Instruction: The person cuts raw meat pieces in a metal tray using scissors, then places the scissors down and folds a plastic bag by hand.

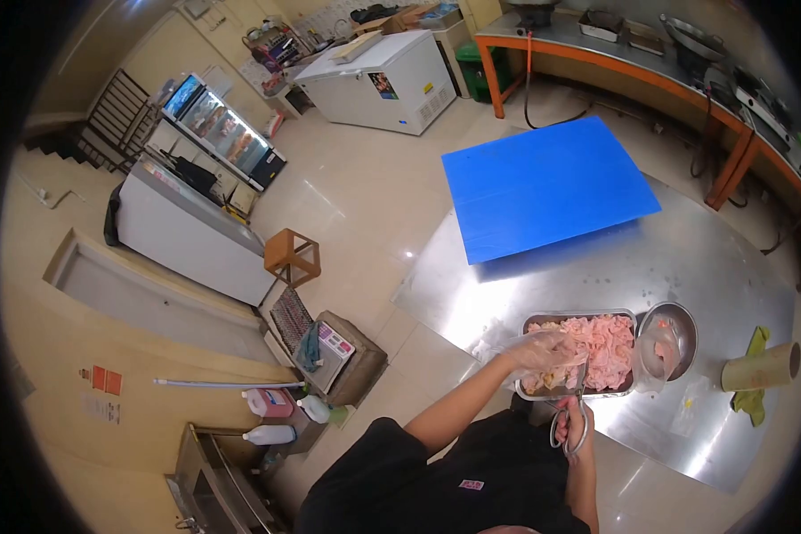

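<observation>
My left hand [547, 351], in a clear plastic glove, reaches into a metal tray [633, 356] heaped with pale pink raw chicken [607, 347]. Its fingers appear closed on a piece of chicken, though the glove blurs the detail. My right hand [575, 429] grips scissors [558, 431] by the handles at the tray's near edge. Their blades point up into the chicken beside my left hand. A round metal bowl [688, 331] sits right of the tray, with clear plastic [654, 365] hanging over its near-left side and a pink piece inside.
The steel table [543, 289] bears a blue board [547, 187] at its far side. Right of the bowl lie a pale roll [761, 367] and a green cloth [756, 409]. A scale [334, 351] and wooden stool [291, 256] stand left; a chest freezer [374, 84] is behind.
</observation>
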`<state>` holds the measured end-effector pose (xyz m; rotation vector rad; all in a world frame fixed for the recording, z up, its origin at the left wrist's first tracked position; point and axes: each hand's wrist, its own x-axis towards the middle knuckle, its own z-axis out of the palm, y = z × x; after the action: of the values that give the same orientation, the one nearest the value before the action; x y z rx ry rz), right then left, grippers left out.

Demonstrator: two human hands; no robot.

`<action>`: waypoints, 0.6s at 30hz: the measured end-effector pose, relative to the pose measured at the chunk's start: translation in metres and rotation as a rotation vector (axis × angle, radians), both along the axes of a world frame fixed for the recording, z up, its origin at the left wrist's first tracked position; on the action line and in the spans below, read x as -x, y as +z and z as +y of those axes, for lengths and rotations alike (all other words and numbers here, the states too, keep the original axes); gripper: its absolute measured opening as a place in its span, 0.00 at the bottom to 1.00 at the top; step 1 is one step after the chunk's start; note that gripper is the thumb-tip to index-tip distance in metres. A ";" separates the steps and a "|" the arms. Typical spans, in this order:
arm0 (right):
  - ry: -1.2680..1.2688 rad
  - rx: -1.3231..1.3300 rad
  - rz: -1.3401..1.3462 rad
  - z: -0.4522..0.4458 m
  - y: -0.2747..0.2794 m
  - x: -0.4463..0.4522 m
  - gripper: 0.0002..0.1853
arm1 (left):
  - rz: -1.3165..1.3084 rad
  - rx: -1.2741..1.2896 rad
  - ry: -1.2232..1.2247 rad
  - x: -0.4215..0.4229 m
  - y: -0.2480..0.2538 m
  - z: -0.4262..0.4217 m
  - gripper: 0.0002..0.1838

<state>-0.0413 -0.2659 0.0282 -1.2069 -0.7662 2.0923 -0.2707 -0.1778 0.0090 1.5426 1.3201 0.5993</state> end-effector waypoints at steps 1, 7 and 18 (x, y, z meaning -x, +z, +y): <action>-0.027 0.007 -0.008 0.001 0.000 0.000 0.21 | -0.011 0.026 -0.041 0.006 -0.009 0.001 0.18; -0.091 -0.007 -0.043 0.006 0.002 -0.007 0.20 | -0.031 0.098 -0.119 0.026 0.008 -0.004 0.20; 0.188 0.115 0.051 -0.001 -0.021 -0.011 0.24 | -0.523 0.292 0.213 0.019 0.036 0.000 0.13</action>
<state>-0.0303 -0.2671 0.0076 -1.1758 -0.7705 2.3395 -0.2899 -0.1775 0.0453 0.9294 1.1092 0.8356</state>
